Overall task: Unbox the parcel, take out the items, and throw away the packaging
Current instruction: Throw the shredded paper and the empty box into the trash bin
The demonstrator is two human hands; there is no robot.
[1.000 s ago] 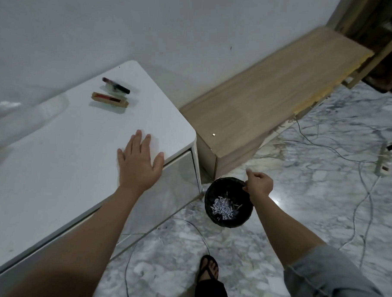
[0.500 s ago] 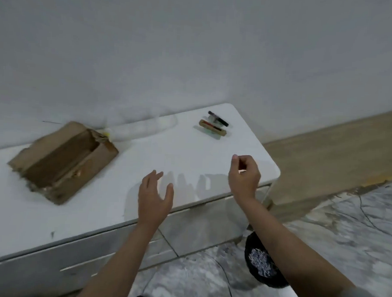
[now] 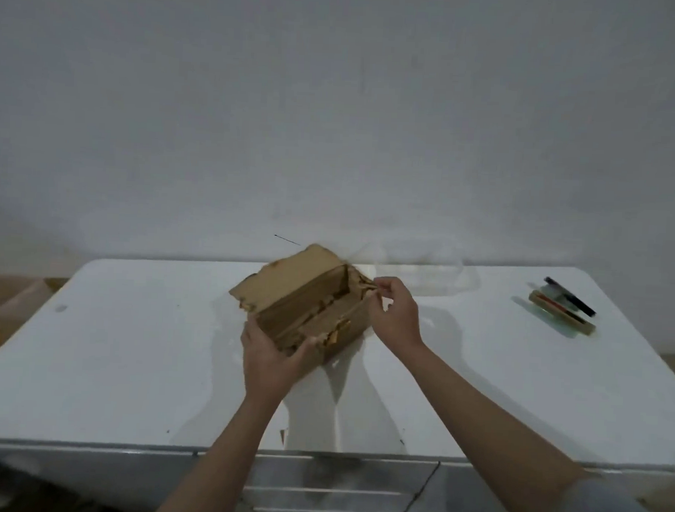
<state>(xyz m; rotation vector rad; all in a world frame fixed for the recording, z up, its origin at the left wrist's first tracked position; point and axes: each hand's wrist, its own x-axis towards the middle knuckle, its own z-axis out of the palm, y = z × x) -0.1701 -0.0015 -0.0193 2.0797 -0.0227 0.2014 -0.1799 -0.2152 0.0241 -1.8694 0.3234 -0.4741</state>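
Note:
An opened brown cardboard box [image 3: 307, 297] lies on the white cabinet top [image 3: 130, 355], its torn flap raised toward the wall. My left hand [image 3: 273, 357] grips the box's near corner, thumb over the front edge. My right hand [image 3: 393, 310] pinches the torn right end of the box near its top corner. The box's inside looks like bare cardboard. Off to the far right lie the taken-out items: a black pen [image 3: 570, 297] and a flat brown packet [image 3: 561, 318].
A clear plastic wrapper [image 3: 424, 275] lies against the wall behind the box. The cabinet's front edge and drawers [image 3: 337, 488] are right below my arms. A wooden surface [image 3: 1, 303] shows at the far left.
My view swung left from the floor bin to the cabinet top. Both hands reached forward and took hold of the cardboard box, which now sits centred in front of me.

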